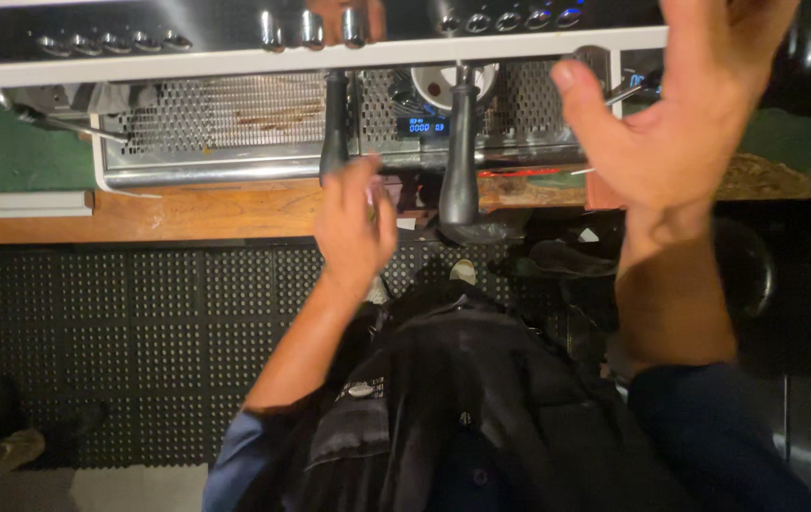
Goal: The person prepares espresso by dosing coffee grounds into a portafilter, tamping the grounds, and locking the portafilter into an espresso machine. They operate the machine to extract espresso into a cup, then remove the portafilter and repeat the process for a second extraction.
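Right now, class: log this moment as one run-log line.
left hand: at left portafilter handle | right hand: raised, open, empty | right portafilter handle: untouched

- Dim, warm indoor light is recorded throughout; the floor mat point(140, 341) and the dark clothing are left nearly black.
- Bright streaks of glare are seen on the chrome panel of the espresso machine point(235, 28).
- The small blue display point(427, 125) is rendered as a glowing patch.
- The right hand point(681, 104), close to the lens, is softened by blur.
- Grain is noted in the shadows.
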